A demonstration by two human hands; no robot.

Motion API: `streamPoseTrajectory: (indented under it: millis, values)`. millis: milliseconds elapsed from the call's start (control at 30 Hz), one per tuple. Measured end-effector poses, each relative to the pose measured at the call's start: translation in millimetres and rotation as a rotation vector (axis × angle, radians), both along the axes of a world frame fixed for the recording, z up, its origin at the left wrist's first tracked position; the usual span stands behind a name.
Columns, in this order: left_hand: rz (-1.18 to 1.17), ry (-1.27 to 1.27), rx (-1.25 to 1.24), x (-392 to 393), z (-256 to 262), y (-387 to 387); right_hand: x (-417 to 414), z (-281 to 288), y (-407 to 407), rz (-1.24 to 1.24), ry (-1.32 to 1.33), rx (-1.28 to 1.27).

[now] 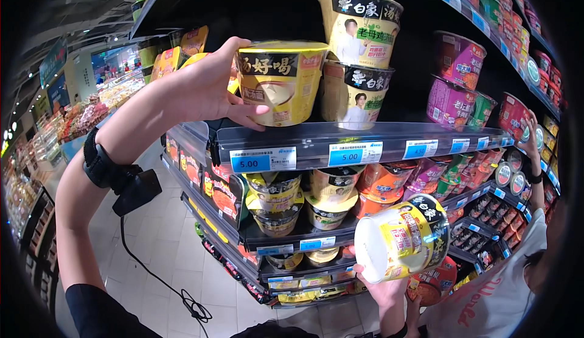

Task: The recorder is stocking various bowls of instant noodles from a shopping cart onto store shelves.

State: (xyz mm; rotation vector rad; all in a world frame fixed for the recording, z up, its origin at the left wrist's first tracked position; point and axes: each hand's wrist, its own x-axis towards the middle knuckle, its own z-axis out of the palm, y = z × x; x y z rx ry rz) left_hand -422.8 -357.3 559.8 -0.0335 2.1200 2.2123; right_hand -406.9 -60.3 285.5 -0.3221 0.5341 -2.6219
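Note:
My left hand (228, 89) grips a yellow instant noodle tub (292, 87) with a black band, thumb at its lid rim and fingers around its side. This tub is at the front edge of the upper shelf (310, 141), just behind the clear plastic lip. Lower right, my right hand (381, 290) holds another yellow and black noodle tub (406, 237), tipped on its side with its white base facing left. Two stacked cream noodle tubs (360, 32) stand right of the tub in my left hand.
At right, another person (506, 274) has one hand (531, 137) at a red tub (514, 114) on the shelf and holds a red noodle tub (433, 281) low. Stacked tubs (273, 201) fill lower shelves. A cable (150, 269) hangs from my left wrist device (137, 189).

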Motion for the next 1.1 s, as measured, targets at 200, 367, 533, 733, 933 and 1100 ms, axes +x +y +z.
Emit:
streamPoseTrajectory:
  millis: [200, 367, 533, 733, 933, 1100]
  values:
    - [0.028, -0.007, 0.086, -11.3, -7.2, -0.9, -7.0, -4.1, -6.8, 0.042, -0.044, -0.041]
    - [0.026, 0.016, 0.119, -28.7, -15.4, 12.5, -4.9, 0.8, -9.7, 0.029, -0.023, -0.032]
    - [-0.026, -0.112, 0.138, -32.9, -16.7, 16.1, -5.3, 1.9, -14.3, 0.042, 0.014, -0.036]
    - [0.029, 0.045, -0.057, -13.6, -15.6, 7.2, -9.7, -3.6, -13.2, 0.021, -0.056, 0.015]
    - [0.116, 0.080, -0.389, 13.2, -6.5, 3.3, -8.2, 9.7, -19.9, -0.071, -0.246, 0.007]
    - [0.275, 0.704, -1.101, -10.5, -8.7, -48.5, -10.3, 13.8, -26.5, -0.010, -0.069, -0.062]
